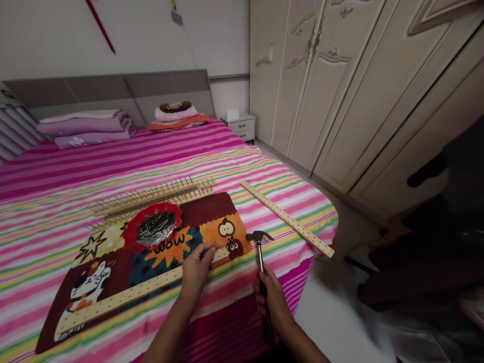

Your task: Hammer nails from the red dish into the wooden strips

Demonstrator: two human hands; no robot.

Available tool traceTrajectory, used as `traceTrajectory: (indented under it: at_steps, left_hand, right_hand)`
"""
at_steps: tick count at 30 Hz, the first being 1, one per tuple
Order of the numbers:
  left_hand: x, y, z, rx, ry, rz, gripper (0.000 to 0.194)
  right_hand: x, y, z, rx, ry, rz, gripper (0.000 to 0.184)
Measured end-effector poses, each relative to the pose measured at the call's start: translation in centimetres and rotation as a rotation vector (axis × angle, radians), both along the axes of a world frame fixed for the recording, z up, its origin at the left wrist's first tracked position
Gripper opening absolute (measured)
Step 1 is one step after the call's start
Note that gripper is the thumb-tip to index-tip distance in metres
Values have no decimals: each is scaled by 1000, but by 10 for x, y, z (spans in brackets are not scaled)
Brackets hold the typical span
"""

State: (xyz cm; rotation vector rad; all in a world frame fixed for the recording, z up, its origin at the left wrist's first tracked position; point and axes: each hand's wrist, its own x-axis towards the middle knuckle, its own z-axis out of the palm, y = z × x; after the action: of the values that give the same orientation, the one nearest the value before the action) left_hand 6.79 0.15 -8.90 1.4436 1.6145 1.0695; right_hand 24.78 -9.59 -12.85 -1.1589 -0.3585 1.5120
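Observation:
My right hand (pixel 273 295) is wrapped round the dark grip of a claw hammer (pixel 260 252), its head raised and pointing away from me. With thumb and fingertips pinched together, my left hand (pixel 197 267) rests over a pale wooden strip (pixel 124 295) dotted with small holes. Whatever the pinch holds is too small to make out. Under the strip lies a cartoon-printed mat (pixel 212 227). A red scalloped bowl (pixel 130 234) full of loose nails (pixel 157 228) sits on the mat, beyond my left hand.
Wooden strips bristling with upright nails (pixel 151 195) lie behind the bowl. Another holed strip (pixel 287 218) lies diagonally at right, its end near the bed's edge. Folded bedding (pixel 91 128) is by the headboard. A wardrobe (pixel 302 101) stands at right, dark items (pixel 416 262) below it.

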Motion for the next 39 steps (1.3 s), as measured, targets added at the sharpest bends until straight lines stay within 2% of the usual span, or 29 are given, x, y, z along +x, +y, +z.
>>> traceTrajectory:
  at_steps: [5, 9, 15, 19, 23, 27, 32, 35, 39]
  left_hand:
    - [4, -2, 1, 75, 111, -42, 26]
    - [6, -3, -1, 168, 174, -71, 24]
    - [6, -4, -5, 208, 194, -70, 23]
    - [7, -5, -8, 207, 232, -55, 20]
    - [8, -6, -8, 213, 225, -67, 21]
    - [8, -7, -6, 200, 210, -70, 22]
    - [7, -6, -6, 199, 211, -62, 21]
    - [8, -6, -9, 207, 195, -75, 20]
    - [0, -7, -11, 226, 137, -66, 24]
  right_hand:
    - [-5, -3, 3, -25, -65, -25, 51]
    - [-13, -16, 23, 7, -137, 8, 53]
    - [-14, -22, 76, 230, -326, 315, 45]
    - [-15, -15, 90, 331, -490, 445, 44]
    - [-16, -9, 88, 328, -571, 451, 45]
    - [-12, -8, 93, 206, -483, 422, 45]
    - [-11, -12, 97, 110, -296, 214, 51]
    - [-9, -10, 80, 67, -229, 68, 60]
    - [-5, 0, 39, 79, -115, -72, 64]
